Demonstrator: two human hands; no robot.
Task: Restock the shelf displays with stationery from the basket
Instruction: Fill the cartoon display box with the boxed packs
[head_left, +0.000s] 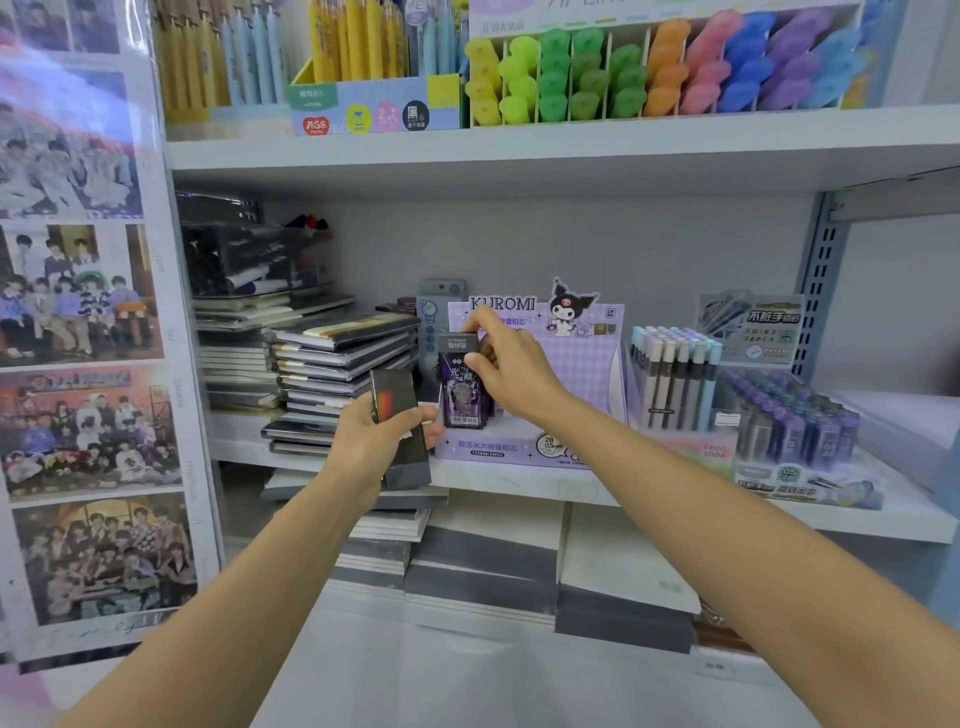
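Pinching a purple lead case (461, 397), your right hand (511, 371) sits beside your left hand (363, 447), which grips a dark pack (410, 462).

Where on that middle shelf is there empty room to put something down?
The purple box looks mostly bare right of the right hand and its packet. The shelf is bare past the tube display, at the far right. The notebook stacks crowd the left.

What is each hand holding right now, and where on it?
Right hand pinches the small dark purple lead case at its grey top end. Left hand grips a flat dark rectangular box around its middle.
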